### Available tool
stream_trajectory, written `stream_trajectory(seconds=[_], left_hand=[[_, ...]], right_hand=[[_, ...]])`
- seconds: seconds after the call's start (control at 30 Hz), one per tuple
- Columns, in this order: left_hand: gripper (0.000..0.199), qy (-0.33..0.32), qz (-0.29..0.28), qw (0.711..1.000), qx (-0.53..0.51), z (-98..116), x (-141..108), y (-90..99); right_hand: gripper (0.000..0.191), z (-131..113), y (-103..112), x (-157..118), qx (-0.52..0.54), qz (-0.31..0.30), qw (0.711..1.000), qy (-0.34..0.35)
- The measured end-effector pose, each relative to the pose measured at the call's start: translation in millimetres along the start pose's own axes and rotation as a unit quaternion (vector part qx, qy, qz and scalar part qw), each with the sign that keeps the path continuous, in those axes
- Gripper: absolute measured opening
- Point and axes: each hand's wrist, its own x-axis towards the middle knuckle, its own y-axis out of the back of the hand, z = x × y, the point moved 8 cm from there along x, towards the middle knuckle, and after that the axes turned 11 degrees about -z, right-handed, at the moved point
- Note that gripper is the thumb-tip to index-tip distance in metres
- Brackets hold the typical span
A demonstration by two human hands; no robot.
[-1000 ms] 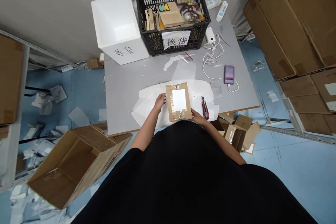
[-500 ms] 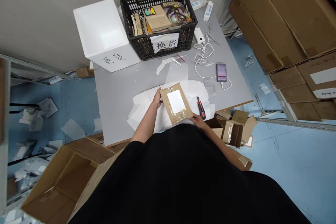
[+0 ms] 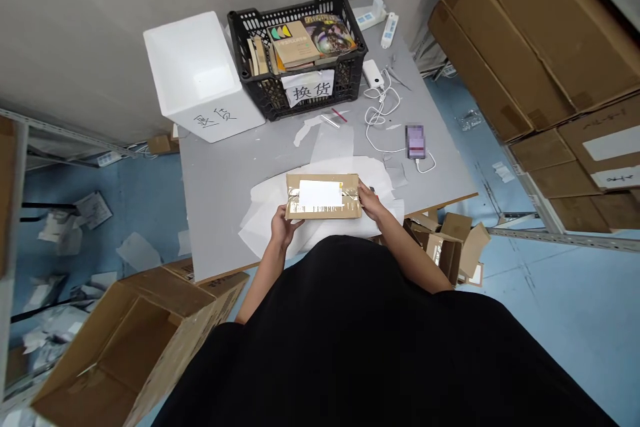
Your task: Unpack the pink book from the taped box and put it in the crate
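Head view caught the person's two hands holding a taped cardboard parcel (image 3: 323, 199), its white label (image 3: 317, 192) facing up. I saw it on the person's side of the black crate (image 3: 313, 90), above white wrapping sheets (image 3: 260, 203) on the grey bench (image 3: 215, 213). The left hand (image 3: 283, 227) had its grip closed around the parcel's left end — thumb at the side, fingers reaching beneath. The right hand (image 3: 369, 200) pinched the right end. Books (image 3: 295, 45) filled part of the crate; a white bin (image 3: 210, 80) stood just left of it. Right of the crate, nearer the person, lay a phone (image 3: 415, 141) with cables.
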Motion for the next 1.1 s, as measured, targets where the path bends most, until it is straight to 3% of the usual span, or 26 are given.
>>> stream_trajectory(seconds=[0.17, 0.3, 0.43, 0.53, 0.67, 0.77, 0.87, 1.1], left_hand=[[0.012, -0.008, 0.036, 0.999, -0.026, -13.9, -16.1, 17.0], [0.019, 0.014, 0.080, 0.997, -0.014, -33.2, -19.5, 26.8], [0.025, 0.025, 0.075, 0.996, 0.039, -37.7, -20.2, 30.9], [0.024, 0.014, 0.086, 0.991, 0.100, -28.8, -21.8, 36.4], [0.030, -0.048, 0.107, 0.978, 0.170, -5.9, -22.6, 35.9], [0.042, -0.105, 0.123, 0.956, 0.246, 12.0, -23.2, 26.7], [0.064, -0.149, 0.108, 0.931, 0.315, 21.7, -21.5, 10.9], [0.092, -0.177, 0.050, 0.918, 0.351, 18.5, -19.4, -9.9]], right_hand=[[0.065, -16.8, -4.8, 17.9, 0.002, -0.005, 1.000, 0.017], [0.066, -1.7, -3.1, 25.6, -0.046, -0.003, 0.999, -0.022], [0.064, 24.0, 6.1, 24.2, -0.061, 0.013, 0.997, -0.039], [0.054, 45.7, 33.2, 10.1, -0.150, 0.106, 0.980, -0.077], [0.041, 67.4, 79.7, -30.3, -0.259, 0.271, 0.915, -0.147], [0.044, 81.4, 99.7, -54.4, -0.280, 0.328, 0.883, -0.187], [0.047, 90.6, 104.0, -57.1, -0.325, 0.312, 0.867, -0.211], [0.043, 95.0, 96.5, -39.6, -0.372, 0.265, 0.864, -0.213]])
